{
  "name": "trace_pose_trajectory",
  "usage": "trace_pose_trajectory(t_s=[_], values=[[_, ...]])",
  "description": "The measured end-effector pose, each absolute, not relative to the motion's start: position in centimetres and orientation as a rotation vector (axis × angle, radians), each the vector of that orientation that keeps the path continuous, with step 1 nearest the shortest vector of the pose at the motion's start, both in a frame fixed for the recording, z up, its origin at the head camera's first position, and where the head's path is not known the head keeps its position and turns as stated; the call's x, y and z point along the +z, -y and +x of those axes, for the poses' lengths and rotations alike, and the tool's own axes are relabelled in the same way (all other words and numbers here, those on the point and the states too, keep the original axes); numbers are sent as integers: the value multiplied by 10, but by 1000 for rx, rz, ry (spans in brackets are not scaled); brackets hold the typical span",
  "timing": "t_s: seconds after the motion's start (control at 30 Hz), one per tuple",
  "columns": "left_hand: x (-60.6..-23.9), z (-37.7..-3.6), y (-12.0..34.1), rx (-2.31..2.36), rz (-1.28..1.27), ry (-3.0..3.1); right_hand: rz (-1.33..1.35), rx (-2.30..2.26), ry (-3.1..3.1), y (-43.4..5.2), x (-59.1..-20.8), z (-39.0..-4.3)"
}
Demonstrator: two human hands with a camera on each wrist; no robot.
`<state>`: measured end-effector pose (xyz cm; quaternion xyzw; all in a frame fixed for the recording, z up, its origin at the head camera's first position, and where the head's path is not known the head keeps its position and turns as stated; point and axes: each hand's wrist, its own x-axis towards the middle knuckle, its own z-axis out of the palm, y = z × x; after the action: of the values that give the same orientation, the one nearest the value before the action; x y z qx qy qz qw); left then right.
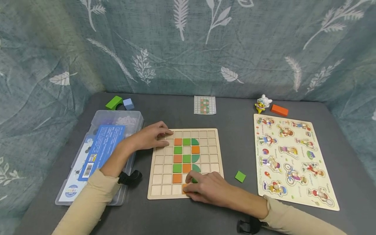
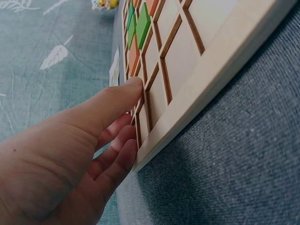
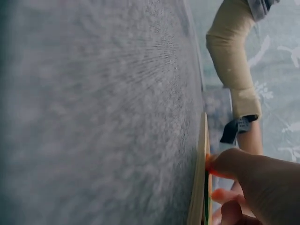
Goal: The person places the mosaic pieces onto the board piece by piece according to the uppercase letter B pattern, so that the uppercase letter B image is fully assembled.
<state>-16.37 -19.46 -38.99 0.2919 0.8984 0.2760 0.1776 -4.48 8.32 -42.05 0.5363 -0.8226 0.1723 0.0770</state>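
A wooden grid board (image 1: 162,197) holds orange, light green and dark green tiles in its cells. My left hand (image 1: 148,135) rests at its upper left corner; in the left wrist view the thumb (image 2: 133,86) lies on the cells and the fingers (image 2: 124,157) touch near the rim. Over the board's lower part, my right hand (image 1: 210,189) touches an orange tile (image 1: 184,188) in the bottom row with its thumb. The forefinger is apart from the thumb, a dark green tile (image 1: 194,180) showing between them. A loose green square tile (image 1: 240,176) lies right of the board.
A clear plastic case (image 1: 118,200) with a blue label stands left. Behind the board lies a pattern card (image 1: 204,105). At right are a picture puzzle (image 1: 298,156), a small figurine (image 1: 262,103) and an orange block (image 1: 279,110). Green (image 1: 114,102) and blue (image 1: 128,104) blocks stand back left.
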Motion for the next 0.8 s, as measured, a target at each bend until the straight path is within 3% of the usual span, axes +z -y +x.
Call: trace_pose_trajectory(t_s=[0.17,0.5,0.8], values=[[-391,-164,195,767,816,-2555,1528,603,2491,-109,-417,-43],[-391,-164,195,791,826,-2546,1302,775,2438,-214,-427,-40],[-392,-164,194,800,822,-2547,1277,719,2545,-236,-437,-42]])
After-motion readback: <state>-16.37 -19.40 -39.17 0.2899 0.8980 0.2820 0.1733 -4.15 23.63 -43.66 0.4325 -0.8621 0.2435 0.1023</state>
